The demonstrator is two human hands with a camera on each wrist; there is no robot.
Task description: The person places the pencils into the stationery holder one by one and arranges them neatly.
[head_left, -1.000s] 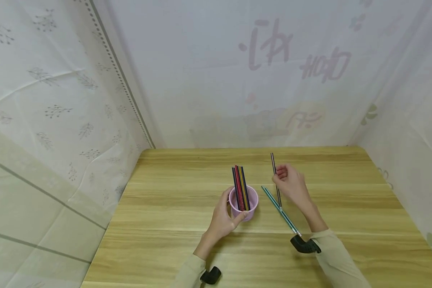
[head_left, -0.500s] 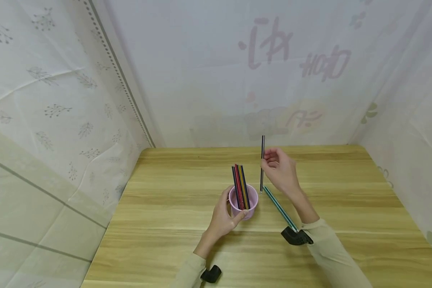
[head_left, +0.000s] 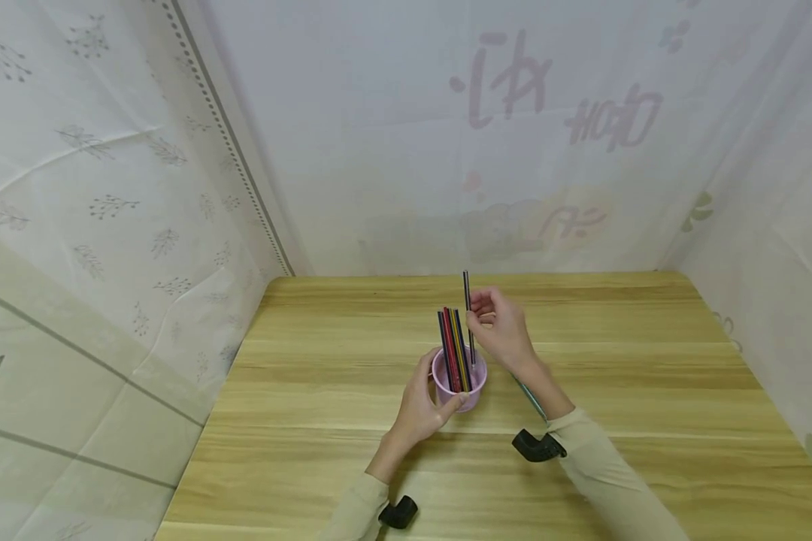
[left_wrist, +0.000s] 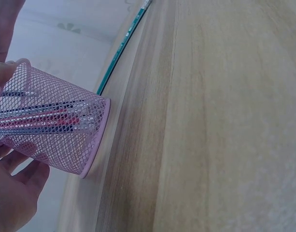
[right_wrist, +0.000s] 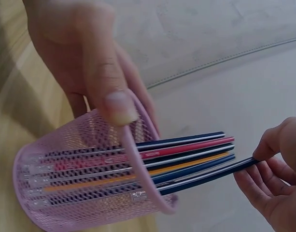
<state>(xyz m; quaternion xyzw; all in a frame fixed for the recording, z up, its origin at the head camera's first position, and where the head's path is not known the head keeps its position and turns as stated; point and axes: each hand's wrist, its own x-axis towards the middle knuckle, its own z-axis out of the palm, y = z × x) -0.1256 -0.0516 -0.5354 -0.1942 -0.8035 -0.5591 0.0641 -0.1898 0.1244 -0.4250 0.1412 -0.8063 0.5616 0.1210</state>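
A pink mesh pencil cup (head_left: 465,403) stands on the wooden table, gripped by my left hand (head_left: 419,409) with the thumb over its rim. Several striped pencils (right_wrist: 186,152) in dark blue, red and yellow lean together inside it, eraser ends down. My right hand (head_left: 504,327) pinches one dark blue and white striped pencil (right_wrist: 205,179) near its upper part. That pencil's lower end, with its metal band, is just inside the cup's mouth, above the cup's floor. Green pencils (head_left: 531,394) lie on the table right of the cup, mostly hidden under my right forearm.
The wooden table (head_left: 325,361) reaches back to a white printed cloth (head_left: 379,150), with more cloth along the left and right sides. Each wrist carries a black camera mount (head_left: 537,446).
My right hand has lifted the dark blue striped pencil from beside the green ones and carried it left, lowering its end into the cup. The left hand keeps its grip on the cup.
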